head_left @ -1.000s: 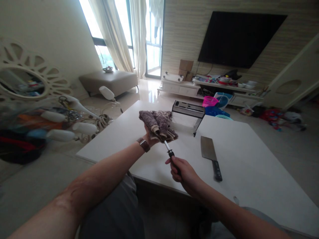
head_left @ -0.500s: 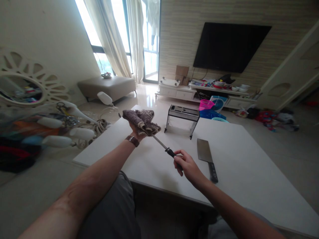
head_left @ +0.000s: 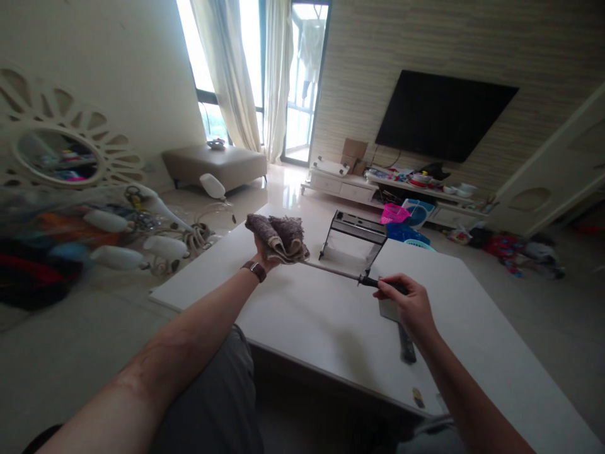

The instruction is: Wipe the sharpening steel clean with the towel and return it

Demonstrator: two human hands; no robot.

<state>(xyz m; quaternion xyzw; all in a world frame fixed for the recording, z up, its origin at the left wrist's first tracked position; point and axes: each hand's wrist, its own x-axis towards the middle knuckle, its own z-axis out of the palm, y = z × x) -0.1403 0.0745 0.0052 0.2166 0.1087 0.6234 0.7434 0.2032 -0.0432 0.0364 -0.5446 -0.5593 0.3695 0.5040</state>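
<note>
My left hand (head_left: 265,255) is closed around a folded grey-brown cloth (head_left: 278,236), most of its fingers hidden under the folds. From the cloth's right side runs the thin rod of a sharpening steel (head_left: 333,272); its tip is hidden in the cloth. My right hand (head_left: 410,299) grips the steel's black handle, holding it above the white table (head_left: 302,321). Beneath that hand lies a cleaver (head_left: 406,343), its blade partly covered from view. A knife block (head_left: 357,233) with a black slotted top and clear sides stands behind the steel.
A small yellowish-brown item (head_left: 418,397) lies by the table's near edge. Lamp arms with white shades (head_left: 118,256) and bagged things crowd the floor at left. Beyond the table are an ottoman (head_left: 217,165), a low TV cabinet (head_left: 350,189) and a pink basket (head_left: 395,213).
My right hand has moved right and slightly up with the steel, so more rod shows outside the cloth. It now covers part of the cleaver. The view has also shifted.
</note>
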